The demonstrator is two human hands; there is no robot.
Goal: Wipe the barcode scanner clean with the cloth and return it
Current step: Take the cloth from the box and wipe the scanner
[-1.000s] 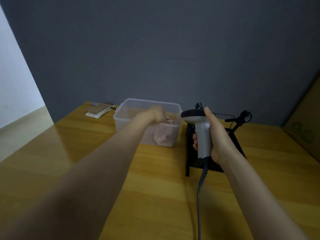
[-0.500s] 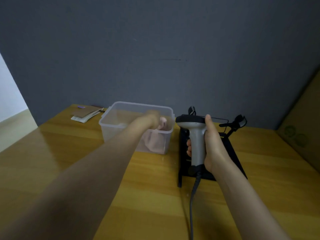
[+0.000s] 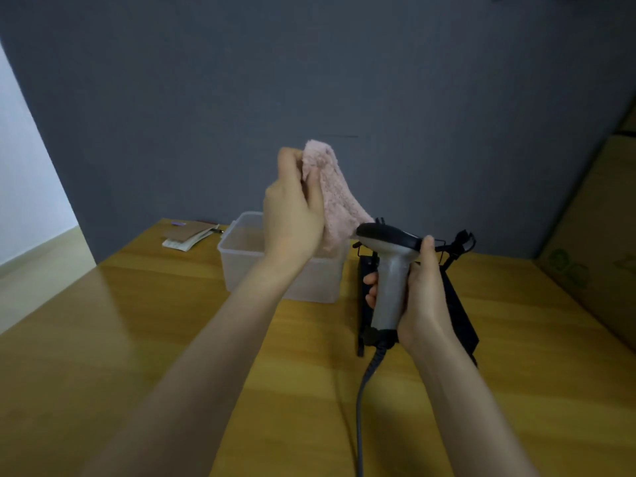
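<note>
Wooden table [image 3: 103, 339]: cloth [image 3: 335, 197] above scanner [image 3: 390, 270].

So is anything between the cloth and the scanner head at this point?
Nothing visible. The left hand holds the cloth up above the clear tub, and its lower end hangs right beside the head of the scanner, which the right hand grips upright. Whether cloth and head touch cannot be told.

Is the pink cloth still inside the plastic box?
No, the left hand holds the pink cloth up above the plastic box.
</note>
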